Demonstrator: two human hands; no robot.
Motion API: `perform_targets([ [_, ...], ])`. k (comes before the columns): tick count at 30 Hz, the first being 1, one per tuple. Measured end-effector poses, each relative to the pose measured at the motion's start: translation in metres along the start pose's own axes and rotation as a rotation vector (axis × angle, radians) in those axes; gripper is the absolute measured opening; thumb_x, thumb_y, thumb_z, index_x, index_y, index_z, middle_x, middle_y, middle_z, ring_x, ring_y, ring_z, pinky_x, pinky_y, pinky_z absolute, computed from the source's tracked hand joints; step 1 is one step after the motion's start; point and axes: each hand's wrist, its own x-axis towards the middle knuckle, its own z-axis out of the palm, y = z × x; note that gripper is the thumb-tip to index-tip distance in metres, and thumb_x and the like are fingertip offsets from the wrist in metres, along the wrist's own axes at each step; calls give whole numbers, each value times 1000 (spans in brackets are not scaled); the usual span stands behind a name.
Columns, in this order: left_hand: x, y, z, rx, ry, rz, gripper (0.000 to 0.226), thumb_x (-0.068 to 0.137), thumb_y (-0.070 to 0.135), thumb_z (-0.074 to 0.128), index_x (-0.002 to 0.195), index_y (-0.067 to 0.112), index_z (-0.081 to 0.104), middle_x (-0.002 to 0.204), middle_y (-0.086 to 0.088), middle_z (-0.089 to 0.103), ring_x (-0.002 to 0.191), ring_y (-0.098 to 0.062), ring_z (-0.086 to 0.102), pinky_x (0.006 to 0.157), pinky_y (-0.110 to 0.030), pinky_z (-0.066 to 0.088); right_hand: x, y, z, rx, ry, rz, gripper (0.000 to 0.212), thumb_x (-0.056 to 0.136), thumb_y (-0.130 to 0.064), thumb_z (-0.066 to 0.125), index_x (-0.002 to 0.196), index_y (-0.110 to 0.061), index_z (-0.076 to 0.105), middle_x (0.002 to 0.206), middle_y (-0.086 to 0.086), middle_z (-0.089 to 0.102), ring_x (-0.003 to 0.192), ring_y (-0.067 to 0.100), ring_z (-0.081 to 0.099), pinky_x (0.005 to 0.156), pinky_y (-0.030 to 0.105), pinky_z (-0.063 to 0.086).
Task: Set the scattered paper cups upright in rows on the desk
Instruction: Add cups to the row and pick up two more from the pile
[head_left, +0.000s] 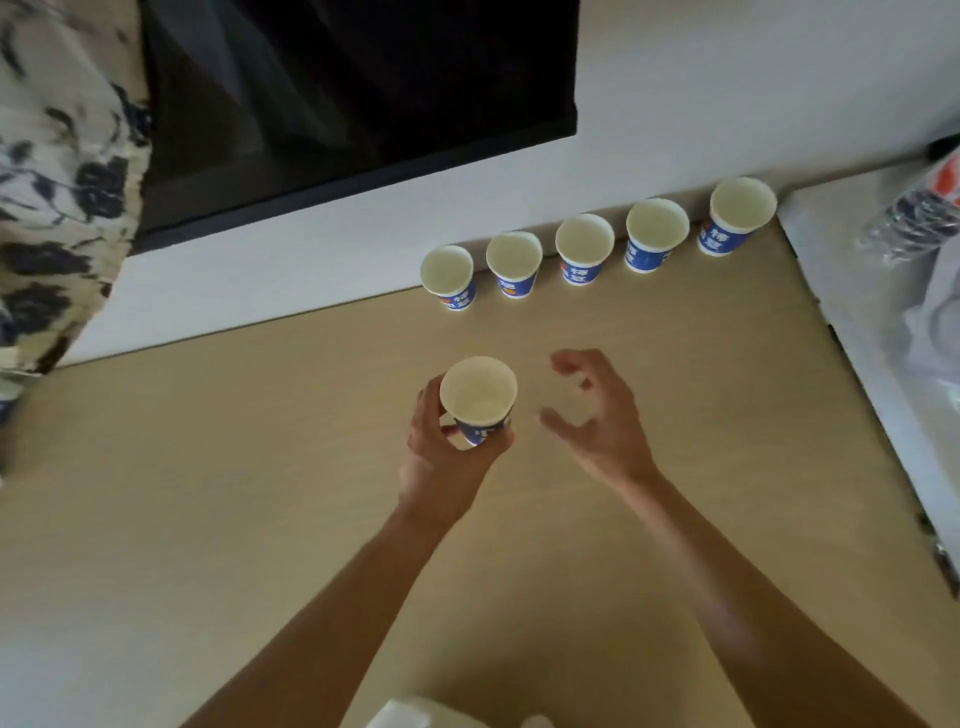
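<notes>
Head: cup (478, 399) within left grip (440, 460) (upright)

Soft, even, rather dim indoor light is falling across the desk (208, 519), casting only faint shadows beneath the fingers (571, 364) of the right hand (597, 421), which are smearing with motion blur. Far left of those fingers, the patterned curtain (62, 182) is blurring and bending with wide-angle distortion.

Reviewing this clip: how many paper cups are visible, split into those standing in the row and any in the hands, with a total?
row cups, upright on the desk: 5
held cup, gripped by the left hand: 1
cups in the right hand: 0
Total cups: 6
</notes>
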Motion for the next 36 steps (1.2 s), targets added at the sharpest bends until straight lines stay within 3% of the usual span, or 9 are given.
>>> perform_targets([
  [1, 2, -1, -4, -7, -12, -11, 68, 64, 9, 89, 124, 17, 58, 117, 2, 65, 106, -17, 64, 90, -41, 57, -9, -9, 15, 25, -149, -13, 66, 70, -15, 85, 128, -19, 54, 121, -9, 61, 115, 8, 59, 92, 12, 38],
  [3, 4, 0, -6, -23, -29, -31, 69, 63, 9, 89, 124, 21, 59, 114, 7, 67, 106, -15, 64, 88, -42, 58, -17, -20, 36, 43, -272, -19, 76, 67, -25, 88, 132, -24, 49, 124, -16, 59, 118, 5, 58, 95, 13, 40],
  [7, 6, 3, -16, -58, -35, -35, 67, 57, 17, 86, 118, 31, 62, 106, 16, 69, 101, -2, 64, 79, -32, 59, -14, -39, 59, 158, -172, 19, 68, 63, -36, 86, 123, -37, 53, 113, -18, 66, 108, 5, 63, 86, 13, 45],
  [10, 9, 2, -25, -71, -49, -61, 77, 59, 17, 86, 128, 28, 54, 118, 12, 64, 109, -5, 61, 81, -32, 57, -3, -43, 71, 66, -57, -45, 63, 64, -48, 85, 118, -34, 57, 116, -13, 59, 111, 9, 58, 91, 19, 44],
  [13, 9, -6, -39, -25, -22, -90, 89, 67, 17, 89, 142, 24, 40, 130, 8, 55, 113, -10, 56, 89, -31, 51, 17, -37, 85, -37, 46, -58, 59, 62, -38, 86, 112, -25, 58, 110, -14, 44, 105, 17, 53, 92, 37, 48],
  [16, 4, -19, -51, -19, 33, -125, 86, 71, 20, 87, 142, 24, 39, 127, 7, 54, 111, -8, 55, 86, -24, 48, 39, -27, 101, -144, 139, -6, 51, 61, -30, 85, 102, -24, 55, 99, -10, 50, 93, 18, 52, 84, 42, 48],
  [22, -1, -37, -63, -50, 93, -150, 73, 74, 17, 85, 136, 25, 46, 124, 8, 58, 110, -2, 56, 83, -23, 49, 69, 0, 125, -346, 102, 183, 54, 61, -30, 85, 105, -9, 61, 102, 5, 60, 98, 30, 53, 84, 43, 45],
  [36, 7, -42, -74, -55, 93, -144, 63, 77, 14, 82, 131, 25, 50, 123, 11, 60, 113, -5, 58, 85, -27, 53, 88, 15, 135, -448, 106, 157, 58, 60, -37, 87, 104, -10, 62, 102, 6, 60, 99, 30, 54, 83, 40, 42],
])
